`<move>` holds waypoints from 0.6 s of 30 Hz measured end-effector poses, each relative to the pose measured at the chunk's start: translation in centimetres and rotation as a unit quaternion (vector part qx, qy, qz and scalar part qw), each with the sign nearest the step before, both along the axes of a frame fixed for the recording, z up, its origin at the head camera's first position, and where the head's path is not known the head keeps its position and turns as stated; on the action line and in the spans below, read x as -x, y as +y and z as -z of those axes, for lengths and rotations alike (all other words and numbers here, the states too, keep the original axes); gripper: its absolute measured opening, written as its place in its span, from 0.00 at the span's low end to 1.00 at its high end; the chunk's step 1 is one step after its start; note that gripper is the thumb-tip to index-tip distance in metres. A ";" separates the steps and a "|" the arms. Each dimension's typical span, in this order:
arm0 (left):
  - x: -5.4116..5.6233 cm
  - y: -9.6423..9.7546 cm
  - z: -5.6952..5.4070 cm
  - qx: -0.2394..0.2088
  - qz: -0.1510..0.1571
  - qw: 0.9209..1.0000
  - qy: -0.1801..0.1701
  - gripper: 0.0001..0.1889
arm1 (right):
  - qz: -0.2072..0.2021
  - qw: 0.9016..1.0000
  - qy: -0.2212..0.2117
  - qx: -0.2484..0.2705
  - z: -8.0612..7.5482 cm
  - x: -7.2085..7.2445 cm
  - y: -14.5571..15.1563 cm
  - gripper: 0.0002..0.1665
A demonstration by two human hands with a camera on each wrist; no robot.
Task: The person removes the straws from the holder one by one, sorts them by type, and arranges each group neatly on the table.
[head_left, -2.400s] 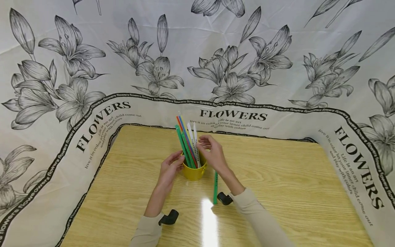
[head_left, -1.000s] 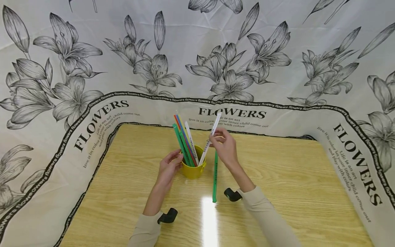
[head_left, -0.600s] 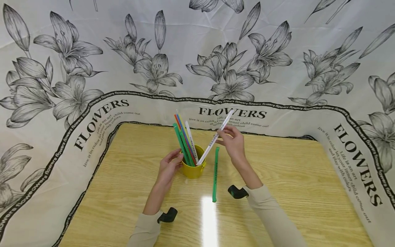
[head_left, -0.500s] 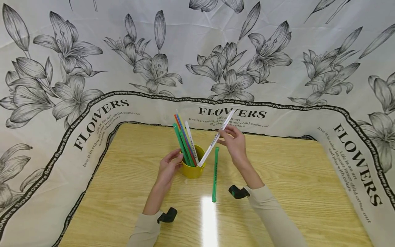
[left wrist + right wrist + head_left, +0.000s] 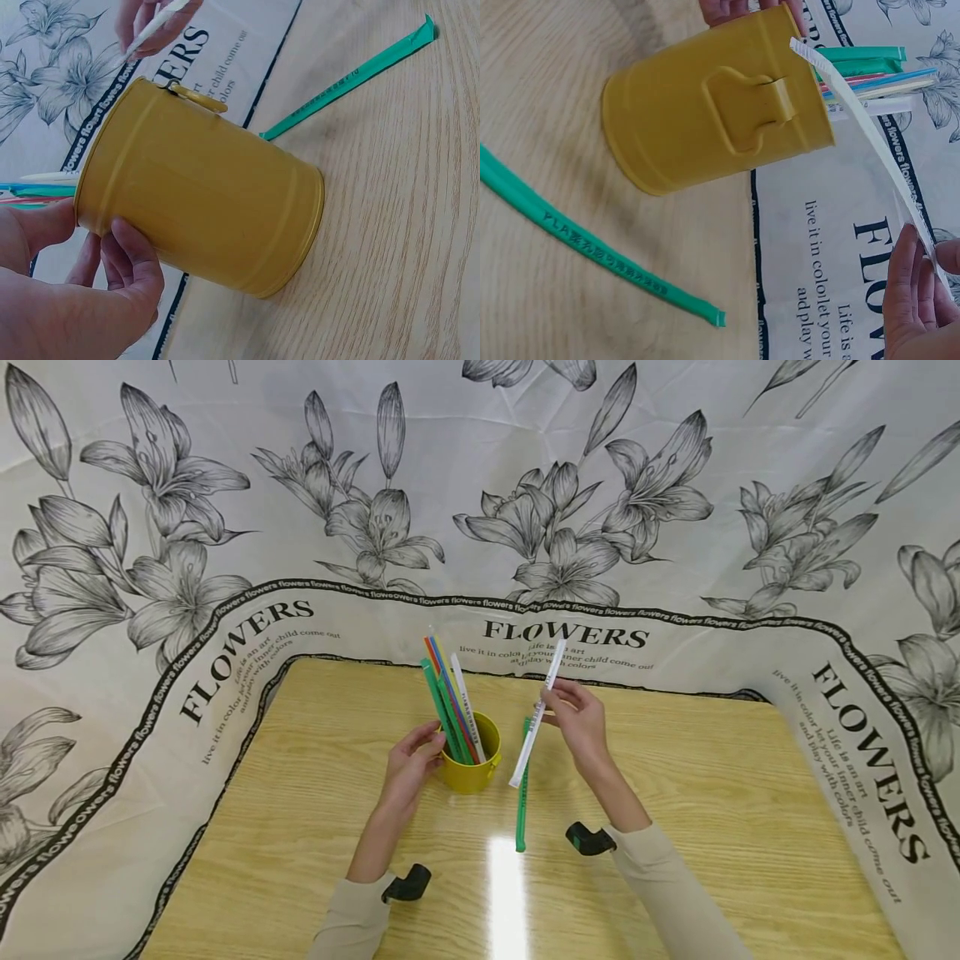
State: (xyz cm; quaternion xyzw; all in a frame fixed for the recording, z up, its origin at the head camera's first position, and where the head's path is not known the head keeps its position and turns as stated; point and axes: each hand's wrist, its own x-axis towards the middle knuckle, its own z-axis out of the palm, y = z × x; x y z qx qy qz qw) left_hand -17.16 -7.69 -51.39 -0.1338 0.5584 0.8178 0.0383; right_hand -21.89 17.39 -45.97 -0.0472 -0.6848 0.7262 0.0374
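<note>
A small yellow metal bucket [image 5: 468, 779] stands upright on the table. Several straws lean in it: green-wrapped straws [image 5: 447, 714], a white-wrapped straw [image 5: 467, 703], and bare red, blue and yellow ones. My left hand [image 5: 408, 768] holds the bucket at its left rim; the left wrist view shows the thumb at the rim and curled fingers [image 5: 135, 259] against the outer wall. To the bucket's right, my right hand [image 5: 579, 722] pinches another white-wrapped straw [image 5: 529, 745] near its middle, its lower end outside the bucket. Beneath that straw lies a single green-wrapped straw [image 5: 521, 818] on the table.
The wood-grain table [image 5: 300, 827] is bordered by a white cloth [image 5: 375, 635] with flower prints and black trim, rising behind and along both sides. The bucket's side handle [image 5: 739, 112] faces right. Black camera mounts [image 5: 408, 883] sit on both sleeves.
My right hand has drawn the white-wrapped straw up out of the bucket and moved it right, over the green-wrapped straw on the table. My left hand has stayed at the bucket.
</note>
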 end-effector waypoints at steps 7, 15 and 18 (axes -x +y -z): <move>-0.1 0.0 -0.1 -0.002 0.004 1.000 0.001 0.18 | 0.000 1.000 -0.011 -0.015 1.6 -0.6 0.7 0.19; -0.2 -0.1 0.0 0.004 0.010 1.000 0.012 0.19 | -0.005 0.999 -0.029 -0.044 3.3 -1.4 1.4 0.20; -0.2 -0.1 0.0 0.000 0.009 1.000 0.012 0.19 | -0.007 0.998 -0.035 -0.047 4.0 -1.6 1.6 0.20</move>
